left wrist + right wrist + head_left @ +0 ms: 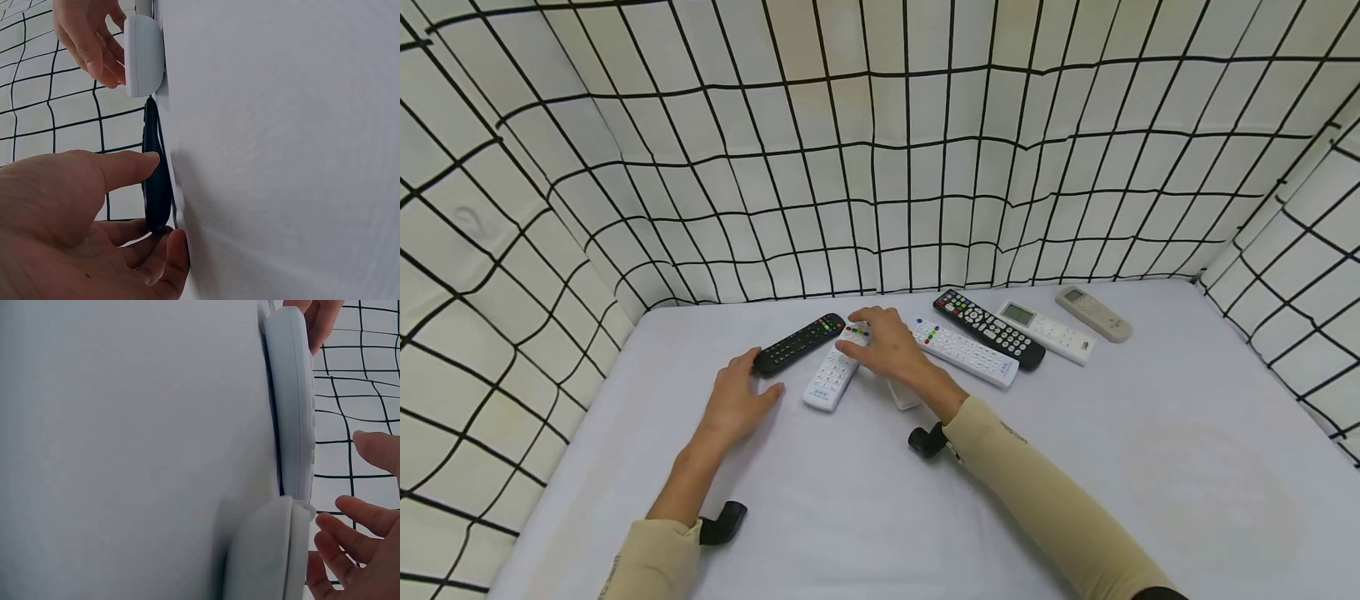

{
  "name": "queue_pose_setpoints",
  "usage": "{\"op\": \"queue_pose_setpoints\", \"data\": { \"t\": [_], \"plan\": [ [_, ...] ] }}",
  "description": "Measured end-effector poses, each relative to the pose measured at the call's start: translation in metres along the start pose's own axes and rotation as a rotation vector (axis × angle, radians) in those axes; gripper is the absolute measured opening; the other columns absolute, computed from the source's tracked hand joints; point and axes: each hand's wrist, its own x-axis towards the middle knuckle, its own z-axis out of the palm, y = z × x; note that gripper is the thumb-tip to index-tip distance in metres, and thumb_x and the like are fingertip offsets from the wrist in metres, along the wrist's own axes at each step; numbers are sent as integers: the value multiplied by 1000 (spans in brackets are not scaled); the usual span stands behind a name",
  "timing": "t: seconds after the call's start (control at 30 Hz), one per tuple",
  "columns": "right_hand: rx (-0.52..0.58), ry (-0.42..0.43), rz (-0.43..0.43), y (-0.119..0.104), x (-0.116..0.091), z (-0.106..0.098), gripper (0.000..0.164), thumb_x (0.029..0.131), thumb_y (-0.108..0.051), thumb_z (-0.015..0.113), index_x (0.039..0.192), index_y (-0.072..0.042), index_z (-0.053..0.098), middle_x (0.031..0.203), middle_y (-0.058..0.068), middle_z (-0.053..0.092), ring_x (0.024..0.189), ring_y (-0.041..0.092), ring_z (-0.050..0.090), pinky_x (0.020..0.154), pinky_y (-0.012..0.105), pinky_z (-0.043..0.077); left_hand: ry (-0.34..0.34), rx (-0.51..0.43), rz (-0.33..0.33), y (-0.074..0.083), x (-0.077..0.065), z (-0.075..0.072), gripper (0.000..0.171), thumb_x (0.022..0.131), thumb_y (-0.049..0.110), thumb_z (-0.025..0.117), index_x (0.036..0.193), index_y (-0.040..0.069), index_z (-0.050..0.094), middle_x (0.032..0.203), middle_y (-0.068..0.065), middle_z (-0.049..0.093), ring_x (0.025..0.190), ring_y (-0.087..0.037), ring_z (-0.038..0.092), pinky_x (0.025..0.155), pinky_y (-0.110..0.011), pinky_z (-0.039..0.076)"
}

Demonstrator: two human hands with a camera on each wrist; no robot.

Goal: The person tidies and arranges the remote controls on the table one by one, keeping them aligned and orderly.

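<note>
My left hand [735,400] lies at the near left end of a black remote control [797,343], its fingers against the end and side. In the head view its thumb stands off the remote. My right hand [889,343] is over the far end of a white remote control [833,379] with coloured buttons, thumb and fingers spread. The right wrist view shows these fingers [365,515] apart with nothing gripped. Beneath the right hand and wrist, a further whitish object [904,395] is mostly hidden.
To the right lie another white remote [970,354], a larger black remote [988,329], a white remote with a screen [1048,332] and a beige one [1093,314]. Black netting [887,150] over white cloth walls the white table [850,517] at the back and sides.
</note>
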Motion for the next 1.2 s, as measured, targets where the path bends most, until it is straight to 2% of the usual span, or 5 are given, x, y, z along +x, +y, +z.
{"op": "queue_pose_setpoints", "data": {
  "t": [0.43,0.77,1.0,1.2],
  "plan": [
    [-51,-19,16,-3,11,3,59,98,-44,70,150,-19,55,150,6,57,136,28,52,112,47,49,6,-19,-8,-7,0,1,77,102,24,62,163,-4,22,163,-33,31,152,-52,28,125,-65,26],
    [-45,17,-5,-4,19,2,54,97,-34,74,146,-18,59,146,4,61,129,24,52,106,43,50,26,-31,13,-5,3,1,75,102,23,61,161,-6,25,162,-34,34,152,-51,30,126,-63,26],
    [-27,-20,-7,-6,22,5,54,98,-33,74,148,-19,58,147,2,60,133,26,52,110,44,49,26,-39,11,-4,4,1,74,102,22,61,161,-5,25,161,-33,35,151,-50,31,126,-63,27],
    [-63,-46,1,-9,28,6,55,99,-36,71,149,-21,56,147,4,61,137,28,52,112,46,49,32,-42,6,-6,5,2,74,102,22,61,161,-5,26,159,-34,38,150,-50,32,126,-63,28]
  ]
}}
